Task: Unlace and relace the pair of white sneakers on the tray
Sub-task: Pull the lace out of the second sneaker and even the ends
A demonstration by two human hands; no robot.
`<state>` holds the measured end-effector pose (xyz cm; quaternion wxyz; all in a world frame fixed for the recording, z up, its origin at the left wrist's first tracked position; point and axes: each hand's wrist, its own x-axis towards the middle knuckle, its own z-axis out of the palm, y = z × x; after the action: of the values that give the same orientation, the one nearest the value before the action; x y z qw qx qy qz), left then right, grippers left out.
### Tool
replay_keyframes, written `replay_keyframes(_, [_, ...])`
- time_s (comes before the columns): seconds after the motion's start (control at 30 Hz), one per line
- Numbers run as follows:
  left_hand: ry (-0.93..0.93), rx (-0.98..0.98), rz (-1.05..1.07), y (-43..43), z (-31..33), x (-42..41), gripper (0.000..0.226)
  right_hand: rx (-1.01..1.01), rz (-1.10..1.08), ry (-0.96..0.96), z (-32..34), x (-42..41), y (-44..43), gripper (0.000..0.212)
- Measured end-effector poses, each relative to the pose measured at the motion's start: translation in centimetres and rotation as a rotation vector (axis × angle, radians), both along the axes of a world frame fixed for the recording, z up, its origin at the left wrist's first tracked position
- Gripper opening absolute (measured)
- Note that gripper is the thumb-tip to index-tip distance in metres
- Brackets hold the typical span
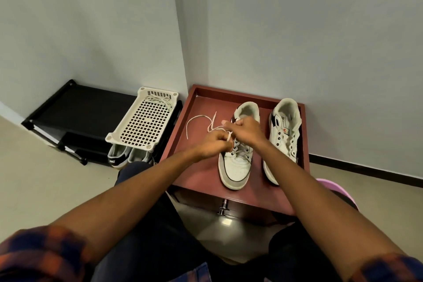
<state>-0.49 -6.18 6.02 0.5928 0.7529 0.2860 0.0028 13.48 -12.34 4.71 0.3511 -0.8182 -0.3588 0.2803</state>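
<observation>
Left sneaker (235,165) and right sneaker (283,130) stand side by side in red tray (196,167). Left hand (211,145) and right hand (246,129), fingers (230,124) curled, pinch the white lace (194,119) above left sneaker's eyelets. Loose lace end trails on tray floor.

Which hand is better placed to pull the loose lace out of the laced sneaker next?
Probably left: the left hand pinches the lace, whose free end lies on its side; the right hand is over the sneaker collar.

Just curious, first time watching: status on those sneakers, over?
Left hand and right hand grip the lace over left sneaker. Right sneaker unlaced. Nothing in the way.
</observation>
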Motion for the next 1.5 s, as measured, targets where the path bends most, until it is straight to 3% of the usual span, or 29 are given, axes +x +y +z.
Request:
replay_keyframes(0.1, [0.042,0.122,-0.122,-0.7,0.4,-0.4,0.012,-0.055,-0.041,0.356,0.9,-0.7,-0.3,0.035])
replay_keyframes(0.23, [0.061,0.161,-0.208,-0.7,0.6,-1.7,0.016,-0.208,0.05,0.361,0.5,-1.3,-1.1,0.013])
replay_keyframes(0.27, [0.088,0.186,-0.249,-1.0,0.5,-2.1,0.021,-0.19,0.065,0.382,0.3,-1.5,-1.3,0.008])
replay_keyframes(0.43, [0.09,0.134,-0.291,-1.9,0.6,-3.4,0.013,-0.077,0.009,0.579,0.5,-2.6,-0.8,0.027])
replay_keyframes(0.53, [0.077,0.032,-0.226,-2.0,0.8,-3.9,0.028,0.115,-0.115,0.946,1.2,-1.8,-0.5,0.027])
replay_keyframes(0.6, [0.106,0.0,-0.216,-2.1,0.6,-4.2,0.034,0.234,-0.185,1.077,2.2,-0.9,-0.3,0.022])
replay_keyframes(0.8, [0.248,-0.099,-0.092,-1.7,-1.4,-5.1,0.042,0.412,-0.479,0.999,4.4,3.5,0.3,0.008])
replay_keyframes(0.9, [0.331,-0.174,-0.026,-1.1,-2.8,-6.3,0.044,0.526,-0.556,0.985,5.1,5.9,-0.5,0.015])
replay_keyframes(1.07, [0.231,-0.383,0.304,0.1,-4.7,-7.5,0.028,0.52,-0.526,0.871,4.8,6.6,-1.6,0.024])
replay_keyframes(1.27, [0.022,-0.092,0.47,0.6,-3.3,-5.3,0.022,0.384,-0.338,0.635,2.5,2.5,-2.8,0.05])
replay_keyframes(1.37, [-0.091,-0.047,0.442,0.4,-1.6,-3.0,0.016,0.361,-0.265,0.596,1.3,-0.4,-2.7,0.059])
replay_keyframes(1.5, [-0.157,-0.074,0.376,-0.6,-0.3,0.3,0.032,0.36,-0.198,0.564,-0.6,-2.8,-2.7,0.066])
